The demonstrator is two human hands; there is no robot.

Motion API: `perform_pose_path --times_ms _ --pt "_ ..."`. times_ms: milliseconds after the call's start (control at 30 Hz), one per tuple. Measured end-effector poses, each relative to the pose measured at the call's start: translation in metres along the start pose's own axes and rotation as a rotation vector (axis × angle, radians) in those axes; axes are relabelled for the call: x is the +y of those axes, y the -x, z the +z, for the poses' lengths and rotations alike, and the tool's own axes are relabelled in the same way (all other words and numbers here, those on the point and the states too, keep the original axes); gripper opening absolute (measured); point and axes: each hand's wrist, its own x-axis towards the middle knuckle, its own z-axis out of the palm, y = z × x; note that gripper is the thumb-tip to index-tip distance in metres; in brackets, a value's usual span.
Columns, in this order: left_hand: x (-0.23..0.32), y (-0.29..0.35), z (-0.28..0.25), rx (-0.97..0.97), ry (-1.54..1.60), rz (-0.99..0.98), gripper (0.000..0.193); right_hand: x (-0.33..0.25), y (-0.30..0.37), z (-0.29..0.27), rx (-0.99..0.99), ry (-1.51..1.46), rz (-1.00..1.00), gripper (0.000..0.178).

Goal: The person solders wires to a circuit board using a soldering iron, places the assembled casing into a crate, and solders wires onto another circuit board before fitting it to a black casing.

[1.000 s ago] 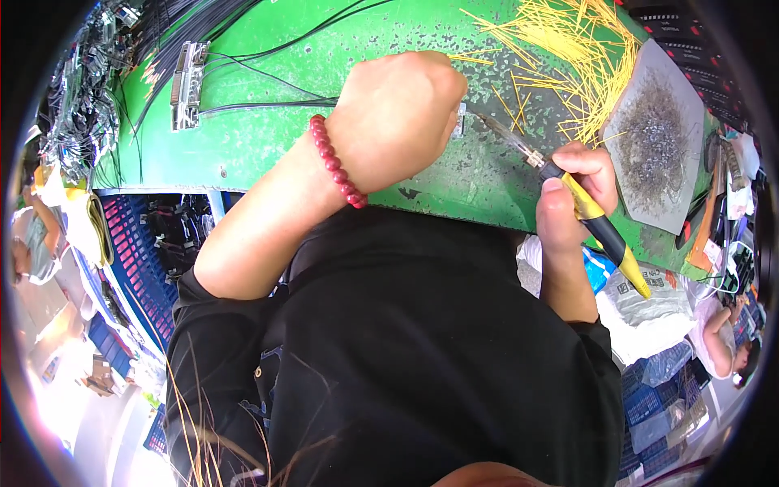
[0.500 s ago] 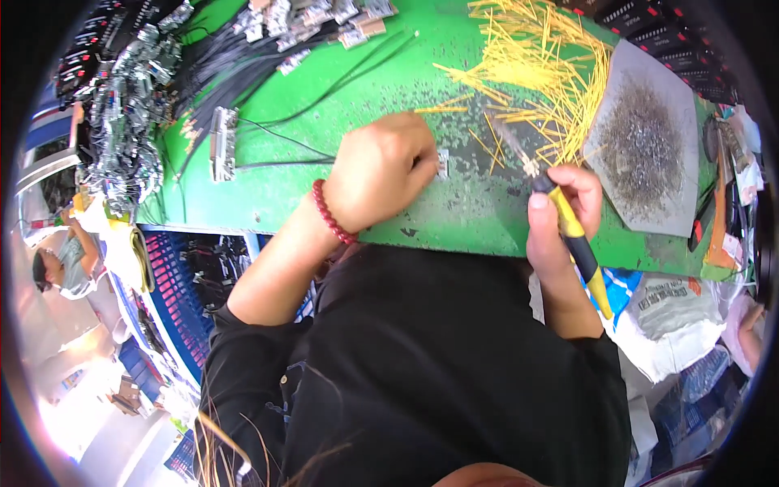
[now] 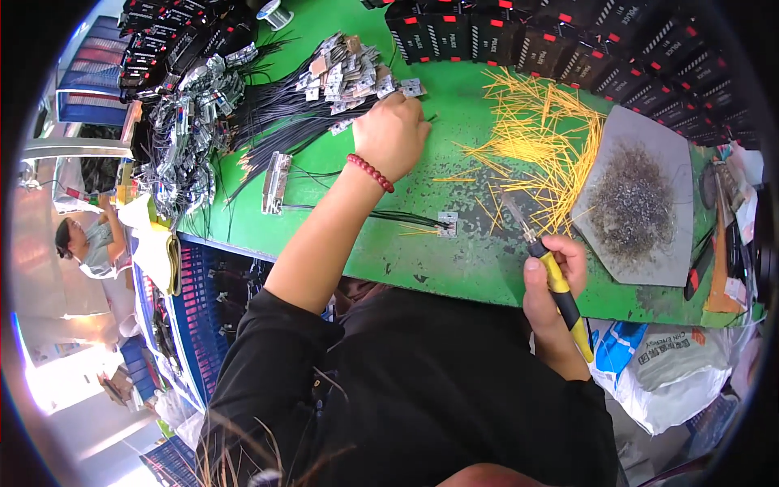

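Observation:
My left hand (image 3: 392, 136), with a red bead bracelet at the wrist, reaches to the near right edge of a pile of small circuit boards (image 3: 350, 71) with black wires. Its fingers are curled; their tips and anything in them are hidden. My right hand (image 3: 556, 272) grips a yellow and black soldering iron (image 3: 560, 294), its tip pointing up and away over the table. Between my hands a small board (image 3: 447, 224) lies flat, black and yellow wires running left from it. Loose yellow wires (image 3: 535, 134) spread beyond the iron.
A grey plate (image 3: 621, 261) covered with dark solder crumbs stands right on the green table (image 3: 389, 261). Black boxes (image 3: 495, 40) line the back. Wired metallic parts (image 3: 182, 138) heap at left, near a metal block (image 3: 276, 183). A solder spool (image 3: 275, 14) stands behind. Another person (image 3: 101, 239) is far left.
My left hand has left the small wired board and moved away from me to the board pile. The view has shifted, showing more of the table's back. The iron stays in my right hand.

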Motion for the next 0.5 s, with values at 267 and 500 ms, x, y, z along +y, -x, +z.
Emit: perform_pose_path --times_ms 267,500 --pt "0.005 0.045 -0.026 0.058 0.557 0.117 0.011 0.009 -0.005 0.004 -0.026 -0.096 0.12 0.03" --pt "0.02 0.097 -0.037 0.118 0.69 0.22 0.007 -0.013 -0.038 0.053 -0.157 0.099 0.001 0.036"
